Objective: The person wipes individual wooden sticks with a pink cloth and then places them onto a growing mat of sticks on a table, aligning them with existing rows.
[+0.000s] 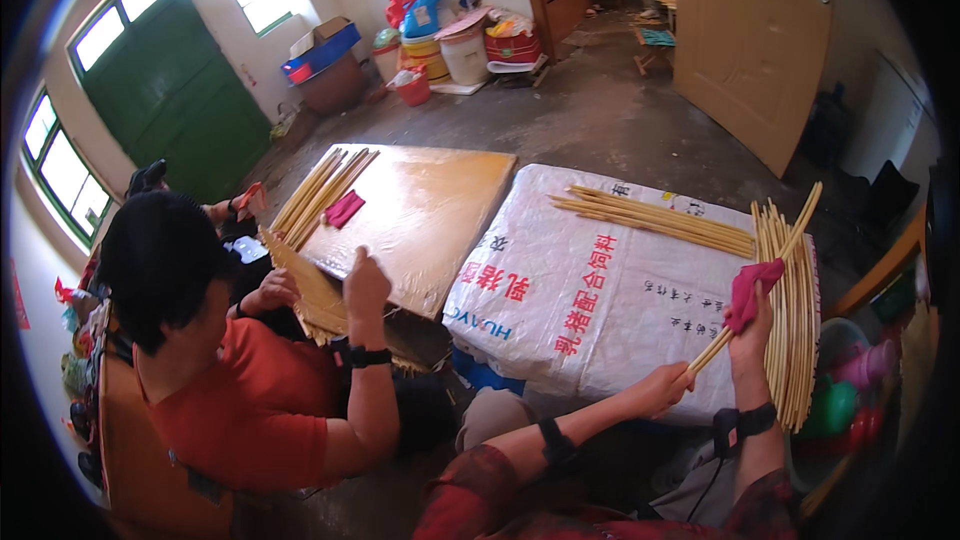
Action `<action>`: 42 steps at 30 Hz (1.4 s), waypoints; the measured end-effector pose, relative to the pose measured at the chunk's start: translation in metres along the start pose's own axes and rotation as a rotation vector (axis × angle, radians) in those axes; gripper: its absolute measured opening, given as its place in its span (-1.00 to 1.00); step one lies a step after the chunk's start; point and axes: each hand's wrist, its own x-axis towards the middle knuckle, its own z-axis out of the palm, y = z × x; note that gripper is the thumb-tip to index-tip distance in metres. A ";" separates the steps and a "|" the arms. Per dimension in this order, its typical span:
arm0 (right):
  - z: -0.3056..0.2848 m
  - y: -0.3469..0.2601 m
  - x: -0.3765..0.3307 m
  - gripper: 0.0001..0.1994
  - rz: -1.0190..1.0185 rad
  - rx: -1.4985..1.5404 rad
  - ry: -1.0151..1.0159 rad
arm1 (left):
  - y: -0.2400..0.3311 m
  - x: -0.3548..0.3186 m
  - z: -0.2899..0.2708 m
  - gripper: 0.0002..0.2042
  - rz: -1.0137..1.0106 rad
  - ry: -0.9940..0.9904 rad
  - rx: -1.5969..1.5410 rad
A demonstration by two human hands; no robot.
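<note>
My left hand (657, 392) is closed round the lower end of thin pale wooden sticks (712, 349), which slant up to the right; how many cannot be made out. Farther up, my right hand (751, 336) grips a crumpled pink cloth (752, 292) wrapped round the same sticks. Their far ends stick out beyond the cloth. Beneath and beside them, a long row of similar sticks (790, 370) lies along the table's right edge. A smaller stack of sticks (650, 221) lies crosswise toward the back. Both rest on a white woven sack (530, 230) with printing, spread over the table.
At left sits a co-worker in an orange-red shirt (245, 400), beside a wooden table (440, 190) with sticks and another pink cloth (344, 209). Basins and plastic containers (830, 408) stand right of my table. Buckets (465, 55) line the back wall, near an open door (755, 40).
</note>
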 end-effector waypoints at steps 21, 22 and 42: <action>0.013 0.002 0.002 -0.70 0.032 0.168 -0.003 | -0.001 -0.020 -0.009 -0.71 -0.070 0.040 -0.134; 0.017 0.018 -0.008 -0.71 0.104 0.171 -0.038 | 0.000 -0.018 -0.009 -0.71 -0.070 0.077 -0.134; 0.002 -0.028 0.008 -0.81 -0.180 0.203 0.193 | 0.006 -0.024 -0.012 -0.80 -0.106 0.067 0.248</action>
